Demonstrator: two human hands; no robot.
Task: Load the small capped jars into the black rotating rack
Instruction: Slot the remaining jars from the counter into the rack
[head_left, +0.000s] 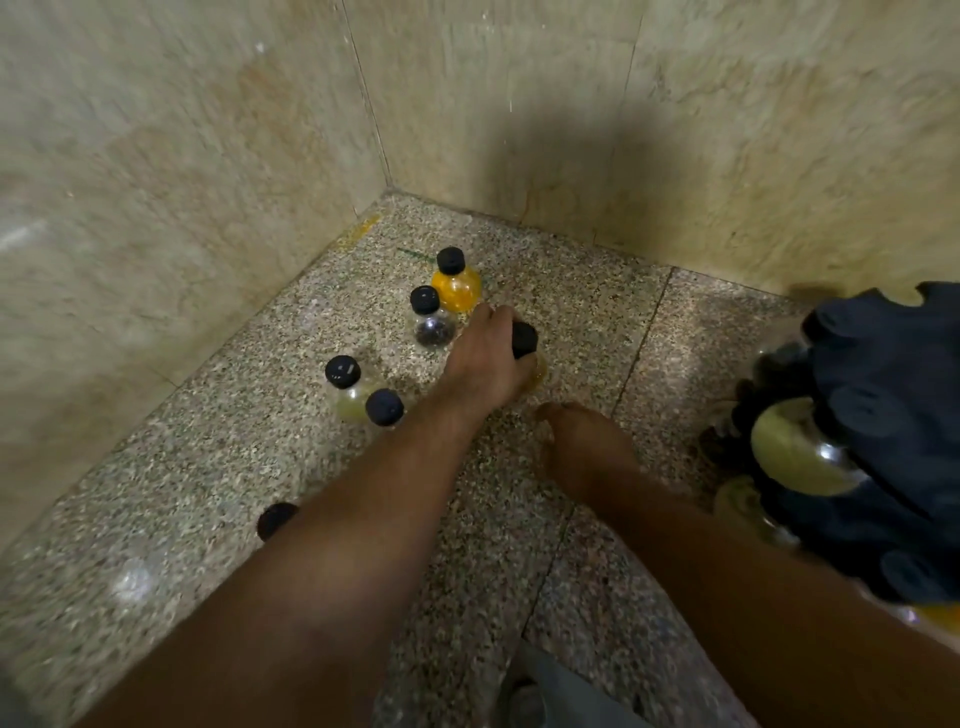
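Six jars sit outside the black rack (893, 364), well right of the fingers; the left hand (488, 364) grips one rounded jar (523, 339) beneath its black cap; a straight lift off the speckled stone floor (597, 312) should spare the clear dark jar (432, 327) just left; the right hand (582, 447) fingers are unreadable.
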